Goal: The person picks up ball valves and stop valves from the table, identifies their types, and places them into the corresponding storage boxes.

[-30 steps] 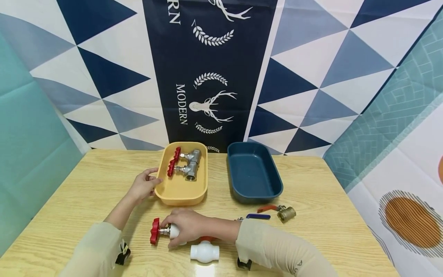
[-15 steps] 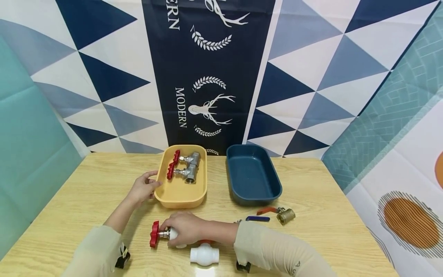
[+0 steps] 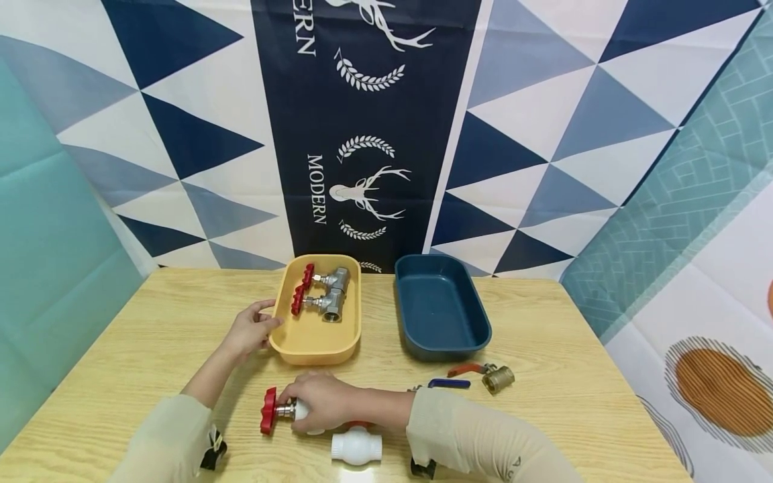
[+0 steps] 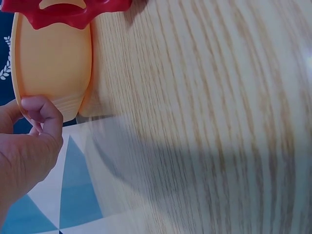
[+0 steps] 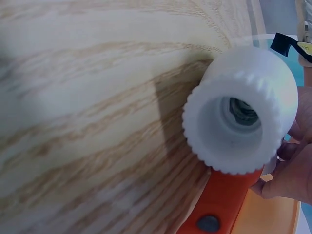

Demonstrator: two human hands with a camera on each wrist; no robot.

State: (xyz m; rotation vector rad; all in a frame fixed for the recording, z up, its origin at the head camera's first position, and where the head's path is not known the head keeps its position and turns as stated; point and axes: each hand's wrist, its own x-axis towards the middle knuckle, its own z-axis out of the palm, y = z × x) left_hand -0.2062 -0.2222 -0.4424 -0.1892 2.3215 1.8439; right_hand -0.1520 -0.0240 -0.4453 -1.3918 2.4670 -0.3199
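Crosswise over the bench [image 3: 151, 349] lies the white valve [image 3: 302, 410], clamped in the right hand [image 3: 326, 402], its axis running to the red wheel [image 3: 268, 410] at nine o'clock, while the yellow tray [image 3: 314, 339], pinched at its nine-o'clock rim by the left hand [image 3: 249, 330], sits at twelve from that grip.

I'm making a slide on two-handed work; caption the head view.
Left hand grips the yellow tray, right hand a red-wheeled valve; a blue tray stands nearby.
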